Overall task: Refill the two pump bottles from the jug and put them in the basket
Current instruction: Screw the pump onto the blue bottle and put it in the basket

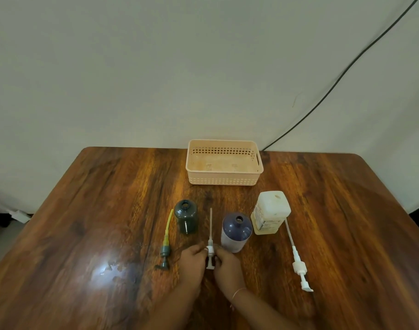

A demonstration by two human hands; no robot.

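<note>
Two pump bottles stand open on the wooden table: a dark green one and a larger purple-topped one. Between them lies a white pump with its tube pointing away from me. My left hand and my right hand both pinch this pump's collar and head from either side. A green pump with a yellowish tube lies left of the green bottle. The whitish jug stands uncapped at the right. A peach basket sits at the far edge with nothing in it.
A larger white pump with a long tube lies on the table in front of the jug. A black cable runs down the wall behind the table. A glare patch with wet-looking marks shines at the near left.
</note>
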